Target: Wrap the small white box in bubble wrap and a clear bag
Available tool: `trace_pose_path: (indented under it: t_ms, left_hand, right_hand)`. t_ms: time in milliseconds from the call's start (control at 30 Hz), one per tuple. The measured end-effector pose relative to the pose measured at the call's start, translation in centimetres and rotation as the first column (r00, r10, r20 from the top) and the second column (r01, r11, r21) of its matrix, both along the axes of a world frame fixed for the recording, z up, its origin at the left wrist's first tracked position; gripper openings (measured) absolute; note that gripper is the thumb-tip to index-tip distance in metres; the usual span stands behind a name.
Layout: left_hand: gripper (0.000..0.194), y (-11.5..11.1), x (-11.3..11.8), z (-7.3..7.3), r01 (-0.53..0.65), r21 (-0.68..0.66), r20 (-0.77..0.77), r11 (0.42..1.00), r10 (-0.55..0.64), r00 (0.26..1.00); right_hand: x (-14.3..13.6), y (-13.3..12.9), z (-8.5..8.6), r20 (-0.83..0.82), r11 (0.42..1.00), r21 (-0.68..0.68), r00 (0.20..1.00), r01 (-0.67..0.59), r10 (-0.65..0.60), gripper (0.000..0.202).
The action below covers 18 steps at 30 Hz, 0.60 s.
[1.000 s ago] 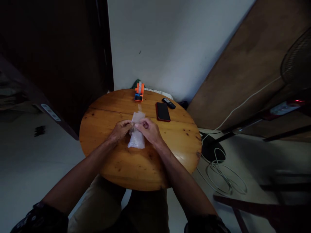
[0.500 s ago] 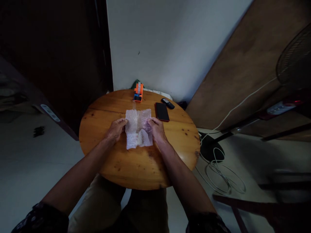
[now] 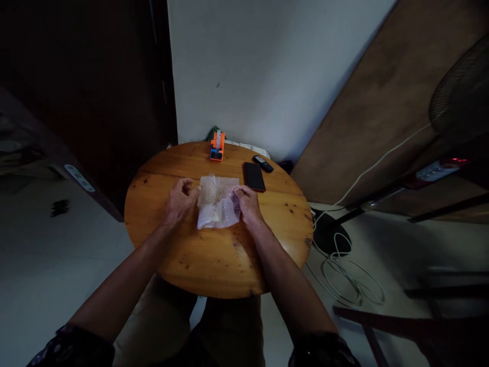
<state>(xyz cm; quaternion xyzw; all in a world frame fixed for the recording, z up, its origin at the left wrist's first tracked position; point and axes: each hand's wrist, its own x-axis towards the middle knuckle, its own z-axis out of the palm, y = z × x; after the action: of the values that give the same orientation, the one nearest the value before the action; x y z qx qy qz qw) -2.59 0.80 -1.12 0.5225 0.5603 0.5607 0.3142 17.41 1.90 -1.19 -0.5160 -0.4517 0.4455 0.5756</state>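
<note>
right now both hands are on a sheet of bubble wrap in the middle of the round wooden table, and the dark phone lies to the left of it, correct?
Not quite. The head view shows the dark phone lying to the right of the bubble wrap, beyond the right hand. The rest holds: the left hand and the right hand are at the sheet's edges, about the middle of the round wooden table.

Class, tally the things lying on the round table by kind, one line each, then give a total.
Bubble wrap: 1
Tape dispenser: 1
Phone: 1
Remote: 1
Total: 4
</note>
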Motion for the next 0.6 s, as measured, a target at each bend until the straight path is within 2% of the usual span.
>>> trace_pose_path:
  t_ms: [67,167,267,333,433,600]
  left_hand:
    - [0.030,-0.7,0.0,0.5,0.080,-0.004,-0.064,0.997,-0.080,0.995]
    - [0.031,-1.5,0.3,0.9,0.233,-0.104,-0.173,0.967,-0.249,0.953]
    - [0.024,-1.6,0.5,0.7,0.294,-0.181,-0.271,0.939,-0.335,0.903]
    - [0.018,-1.2,0.4,0.3,0.335,-0.186,-0.264,0.924,-0.375,0.889]
    - [0.015,-0.6,0.0,-0.2,0.333,-0.146,-0.179,0.932,-0.356,0.917]
    - [0.014,0.1,-1.1,-0.1,0.140,-0.155,-0.103,0.978,-0.156,0.982]
  right_hand:
    - [0.1,0.0,-0.1,0.054,1.000,0.011,0.999,0.000,-0.001,0.022]
    - [0.2,0.1,-0.3,0.125,0.999,0.045,0.992,0.012,-0.018,0.022]
    - [0.3,0.3,-0.5,0.180,0.998,0.063,0.983,0.022,-0.033,0.020]
    - [0.4,0.4,-0.7,0.206,0.998,0.064,0.978,0.023,-0.036,0.019]
    - [0.7,0.7,-1.0,0.234,0.996,0.081,0.971,0.024,-0.042,0.018]
    - [1.2,1.4,-1.6,0.280,0.990,0.138,0.957,0.039,-0.077,0.023]
